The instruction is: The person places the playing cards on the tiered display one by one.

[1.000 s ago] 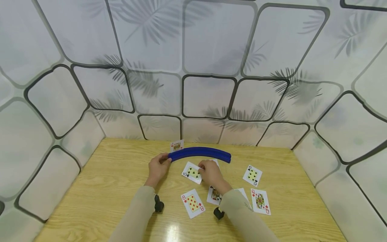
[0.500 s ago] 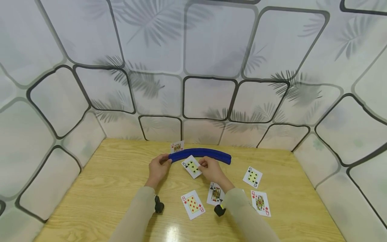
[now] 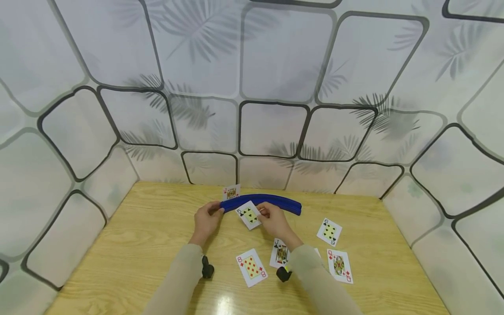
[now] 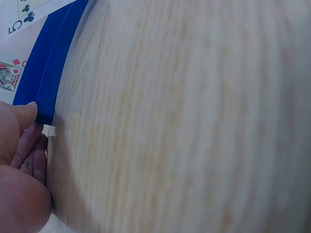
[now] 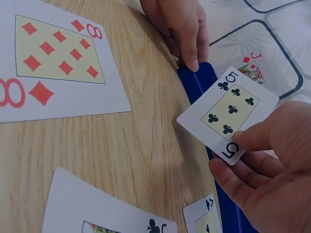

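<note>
From my station I see the right hand (image 3: 274, 219) pinching the five of clubs (image 3: 249, 215) by one edge, thumb on the face and fingers behind. The card is tilted, in the gap between the two hands. It overlaps the curved blue holder (image 3: 275, 200) in view, though I cannot tell whether they touch. The left hand (image 3: 206, 221) grips the holder's near-left end, thumb on top. The jack of diamonds (image 3: 231, 192) appears to stand in the holder, just beyond the left fingertips.

I judge the step in hand to be seating the five beside that jack. To do it well, I would let the left hand press its end lightly against the counter (image 3: 157, 245), so the holder cannot skid. The right wrist should turn the card until its lower edge runs along the groove, then lower it straight in, fingertips high so they clear the slot. A corner-first entry could bend the card or nudge the jack.

The jack of clubs (image 3: 280, 253) lies by the right wrist and the eight of diamonds (image 3: 252, 267) between the forearms, so I would avoid brushing them with a sleeve.
</note>
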Demonstrator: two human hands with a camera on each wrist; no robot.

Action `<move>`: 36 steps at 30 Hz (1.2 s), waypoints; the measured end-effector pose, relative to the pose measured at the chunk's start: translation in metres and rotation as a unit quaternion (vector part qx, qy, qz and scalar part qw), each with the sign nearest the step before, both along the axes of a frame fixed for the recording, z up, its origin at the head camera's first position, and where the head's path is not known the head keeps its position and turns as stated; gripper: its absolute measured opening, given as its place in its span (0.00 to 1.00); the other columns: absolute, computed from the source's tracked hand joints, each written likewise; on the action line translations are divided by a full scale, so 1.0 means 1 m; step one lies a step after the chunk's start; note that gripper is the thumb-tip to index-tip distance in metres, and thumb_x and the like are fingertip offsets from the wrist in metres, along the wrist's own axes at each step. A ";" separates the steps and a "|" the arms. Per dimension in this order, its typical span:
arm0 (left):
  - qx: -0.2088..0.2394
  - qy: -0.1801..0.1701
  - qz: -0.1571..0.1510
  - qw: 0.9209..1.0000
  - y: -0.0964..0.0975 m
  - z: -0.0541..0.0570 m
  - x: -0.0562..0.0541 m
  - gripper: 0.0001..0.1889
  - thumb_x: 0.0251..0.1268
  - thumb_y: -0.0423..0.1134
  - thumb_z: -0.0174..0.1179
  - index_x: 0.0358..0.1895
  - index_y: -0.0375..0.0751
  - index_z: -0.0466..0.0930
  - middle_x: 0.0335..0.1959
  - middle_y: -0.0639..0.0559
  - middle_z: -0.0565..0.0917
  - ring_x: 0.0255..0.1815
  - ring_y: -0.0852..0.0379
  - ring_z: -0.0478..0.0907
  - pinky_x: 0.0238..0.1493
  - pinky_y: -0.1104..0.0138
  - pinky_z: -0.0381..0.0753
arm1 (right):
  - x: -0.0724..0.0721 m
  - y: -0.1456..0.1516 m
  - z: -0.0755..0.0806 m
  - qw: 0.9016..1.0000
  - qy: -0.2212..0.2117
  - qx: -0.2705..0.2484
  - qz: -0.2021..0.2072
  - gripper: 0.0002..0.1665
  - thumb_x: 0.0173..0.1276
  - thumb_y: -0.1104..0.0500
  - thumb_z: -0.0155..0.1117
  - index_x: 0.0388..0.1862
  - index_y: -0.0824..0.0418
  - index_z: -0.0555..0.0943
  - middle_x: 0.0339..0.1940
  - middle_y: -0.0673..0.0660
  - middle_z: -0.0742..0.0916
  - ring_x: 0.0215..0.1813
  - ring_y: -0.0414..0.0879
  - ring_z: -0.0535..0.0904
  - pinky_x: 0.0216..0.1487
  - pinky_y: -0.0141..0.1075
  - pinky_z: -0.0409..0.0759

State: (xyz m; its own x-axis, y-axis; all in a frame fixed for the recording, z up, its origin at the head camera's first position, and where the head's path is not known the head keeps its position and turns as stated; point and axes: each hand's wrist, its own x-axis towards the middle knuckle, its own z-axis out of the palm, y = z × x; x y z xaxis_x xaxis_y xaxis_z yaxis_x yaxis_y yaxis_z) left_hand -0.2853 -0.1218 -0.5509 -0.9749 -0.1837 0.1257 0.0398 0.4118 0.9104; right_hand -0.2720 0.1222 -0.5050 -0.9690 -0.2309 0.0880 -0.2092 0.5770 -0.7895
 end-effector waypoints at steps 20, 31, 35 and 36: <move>-0.001 0.003 0.004 1.000 0.001 0.002 0.002 0.14 0.72 0.32 0.66 0.58 0.33 0.86 0.53 0.36 0.89 0.55 0.41 0.86 0.61 0.48 0.83 | -0.010 -0.016 -0.001 1.000 0.018 -0.006 -0.018 0.07 0.72 0.67 0.66 0.47 0.67 0.84 0.41 0.60 0.89 0.44 0.50 0.85 0.51 0.46 0.86; 0.002 0.000 0.004 1.000 0.002 0.002 0.001 0.14 0.73 0.32 0.66 0.58 0.33 0.86 0.54 0.36 0.89 0.56 0.41 0.85 0.62 0.48 0.83 | -0.016 -0.022 0.002 0.999 0.028 -0.012 -0.012 0.07 0.70 0.70 0.67 0.46 0.67 0.84 0.41 0.62 0.90 0.45 0.53 0.86 0.51 0.48 0.87; 0.004 -0.002 0.003 1.000 0.002 0.002 0.002 0.15 0.73 0.32 0.66 0.59 0.33 0.86 0.55 0.36 0.89 0.56 0.40 0.85 0.63 0.48 0.82 | -0.017 -0.024 0.002 0.999 0.031 -0.016 -0.020 0.07 0.69 0.69 0.68 0.45 0.67 0.84 0.39 0.61 0.90 0.43 0.52 0.86 0.49 0.46 0.87; 0.005 -0.002 0.003 1.000 0.002 0.001 0.002 0.15 0.73 0.32 0.66 0.59 0.33 0.86 0.55 0.36 0.89 0.56 0.40 0.85 0.63 0.48 0.82 | -0.018 -0.024 0.002 0.999 0.031 -0.018 -0.022 0.07 0.70 0.69 0.68 0.45 0.67 0.84 0.39 0.61 0.90 0.43 0.51 0.86 0.49 0.45 0.87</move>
State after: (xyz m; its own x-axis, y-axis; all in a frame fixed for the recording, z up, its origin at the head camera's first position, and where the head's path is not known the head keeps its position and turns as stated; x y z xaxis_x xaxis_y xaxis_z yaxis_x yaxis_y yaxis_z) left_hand -0.2835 -0.1199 -0.5494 -0.9743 -0.1902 0.1203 0.0344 0.4026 0.9147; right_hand -0.2895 0.0984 -0.5033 -0.9706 -0.1845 0.1549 -0.2332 0.5581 -0.7963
